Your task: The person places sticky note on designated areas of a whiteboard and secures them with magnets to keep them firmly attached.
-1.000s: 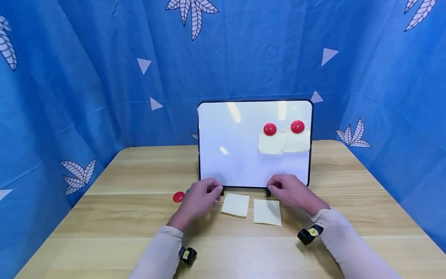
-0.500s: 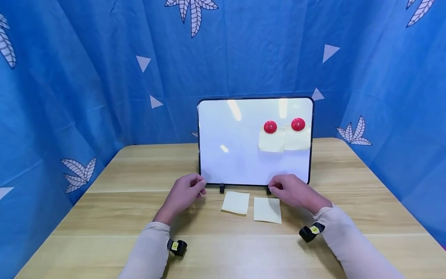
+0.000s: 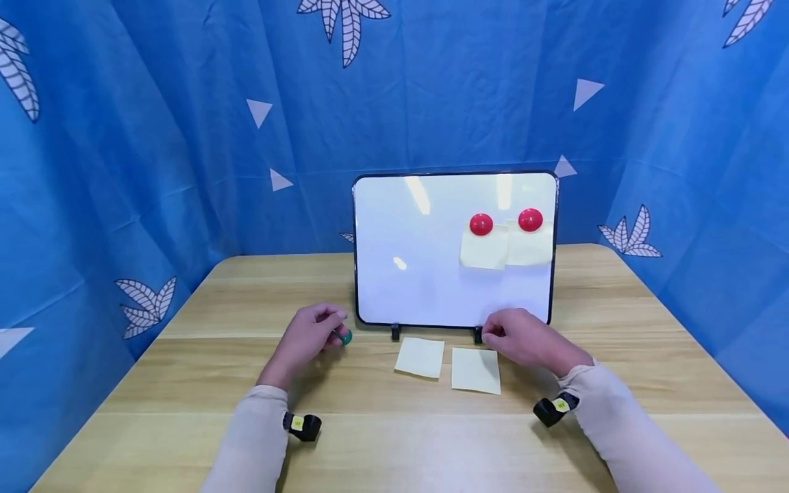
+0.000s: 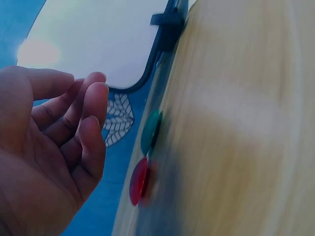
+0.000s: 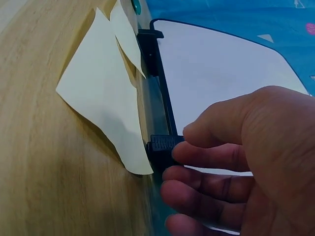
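My left hand (image 3: 311, 333) hovers over the table left of the whiteboard (image 3: 413, 267), its fingers loosely bent with nothing between them. Below it in the left wrist view lie a green round magnet (image 4: 151, 132) and a red round magnet (image 4: 140, 182); in the head view the hand hides the red one and partly covers the green magnet (image 3: 347, 337). At the board's lower right, my right hand (image 3: 520, 335) has loosely curled fingers, with thumb and index fingertips right at the black stand foot (image 5: 163, 149).
Two pale yellow sticky notes (image 3: 420, 357) (image 3: 476, 370) lie on the table (image 3: 444, 445) before the board. On the board, two red magnets (image 3: 481, 224) (image 3: 530, 220) sit over two more notes (image 3: 484, 252) (image 3: 530, 248). A blue patterned curtain (image 3: 185, 137) surrounds the table.
My left hand has moved left, away from the board's left stand foot to above the loose magnets. The right hand has stayed by the right foot.
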Tool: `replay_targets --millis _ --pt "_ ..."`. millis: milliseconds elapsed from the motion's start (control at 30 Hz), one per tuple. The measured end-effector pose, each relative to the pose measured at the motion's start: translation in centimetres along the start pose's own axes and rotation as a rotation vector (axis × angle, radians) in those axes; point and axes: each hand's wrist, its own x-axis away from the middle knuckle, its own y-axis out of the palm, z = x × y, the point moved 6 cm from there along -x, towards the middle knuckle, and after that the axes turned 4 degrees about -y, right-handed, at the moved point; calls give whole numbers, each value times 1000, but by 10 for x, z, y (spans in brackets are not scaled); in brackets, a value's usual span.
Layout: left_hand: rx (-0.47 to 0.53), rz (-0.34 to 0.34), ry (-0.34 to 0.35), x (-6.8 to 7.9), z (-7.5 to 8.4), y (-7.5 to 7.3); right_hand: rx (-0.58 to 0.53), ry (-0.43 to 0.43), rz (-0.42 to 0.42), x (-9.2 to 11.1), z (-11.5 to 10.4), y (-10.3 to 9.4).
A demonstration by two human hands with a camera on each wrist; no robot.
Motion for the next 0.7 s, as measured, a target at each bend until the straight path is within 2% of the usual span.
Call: replay_targets --millis 133,367,500,700 --pt "-18 34 -26 -2 -5 -11 17 9 -31 -1 0 1" --pt "-187 107 -32 -4 -10 -27 21 13 -73 0 0 3" --pt "-199 102 -68 -5 -15 -32 12 9 -89 0 0 4" --pt "-236 88 -84 -6 -24 -36 22 5 -106 0 0 7"
